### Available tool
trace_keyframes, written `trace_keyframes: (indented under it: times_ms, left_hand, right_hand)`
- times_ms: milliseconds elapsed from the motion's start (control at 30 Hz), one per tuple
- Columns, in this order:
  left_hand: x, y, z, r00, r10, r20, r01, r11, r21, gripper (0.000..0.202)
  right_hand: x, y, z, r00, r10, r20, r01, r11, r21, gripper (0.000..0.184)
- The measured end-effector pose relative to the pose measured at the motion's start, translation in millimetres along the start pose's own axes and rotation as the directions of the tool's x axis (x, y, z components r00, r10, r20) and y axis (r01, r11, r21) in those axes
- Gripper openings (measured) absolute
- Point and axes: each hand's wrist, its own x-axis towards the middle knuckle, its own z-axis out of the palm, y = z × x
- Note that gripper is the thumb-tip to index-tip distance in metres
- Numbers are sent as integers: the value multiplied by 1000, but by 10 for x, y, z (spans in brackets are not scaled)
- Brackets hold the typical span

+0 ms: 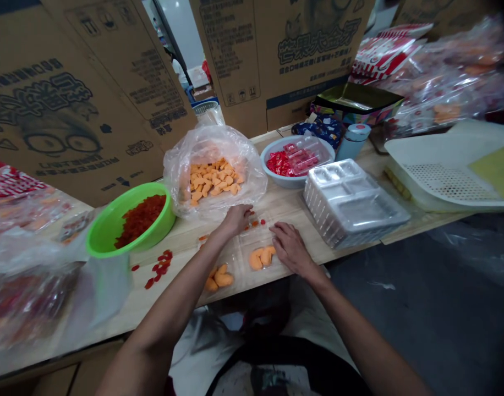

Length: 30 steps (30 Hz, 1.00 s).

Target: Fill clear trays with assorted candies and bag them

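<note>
1. At the near edge of the table (279, 206), a clear tray (240, 263) is laid.
2. The right hand (291, 247) is rested flat on its right end, fingers together, just beside orange pieces (261, 257).
3. The left hand (236, 217) is curled at its far edge, by red bits (256, 223); a pinch cannot be told.

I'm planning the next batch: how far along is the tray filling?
Done: both clear trays in front hold orange pieces. In hand: the left hand is at a few red bits in one tray; the right hand lies flat at its edge. Left: the stack of empty trays.
</note>
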Motion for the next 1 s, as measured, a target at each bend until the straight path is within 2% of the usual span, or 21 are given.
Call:
trace_keyframes:
  times_ms: [100, 200, 333, 433, 500, 633, 833, 933, 1000]
  left_hand:
    - [-16, -25, -28, 998, 17, -63, -18, 1000, -15, 33]
    - [-30, -33, -79, 991, -21, -135, 25, 999, 27, 27]
    - [-53, 34, -95, 991, -120, -56, 127, 982, 143, 21]
    - [-59, 134, -49, 966, -254, -42, 257, 943, 212, 23]
    - [-52, 192, -8, 954, -297, -43, 298, 922, 246, 25]
    - [-23, 207, 70, 971, -239, -33, 238, 931, 276, 21]
    - [-13, 75, 91, 991, -125, -57, 135, 963, 234, 21]
    - [-10, 69, 33, 983, -133, -128, 146, 985, 96, 29]
    - [11, 112, 4, 980, -152, -128, 147, 988, -44, 33]
  right_hand:
    - [2, 1, -1, 1000, 15, 11, -15, 1000, 0, 37]
    - [1, -2, -1, 1000, 9, 10, -9, 1000, -7, 37]
    - [0, -14, -5, 1000, -4, 2, 4, 1000, -24, 37]
    - [-3, -17, -1, 1000, -5, -1, 5, 1000, -27, 37]
    - [-4, -15, 3, 1000, -5, 1, 5, 1000, -24, 38]
    - [-7, -10, 9, 1000, -4, -4, 4, 1000, -29, 39]
    - [-6, -25, -2, 1000, 1, 1, -1, 999, -44, 39]
    - [-7, -36, -9, 1000, 4, 7, -4, 999, -45, 39]
    - [-9, -37, -8, 1000, 4, 4, -3, 999, -39, 39]
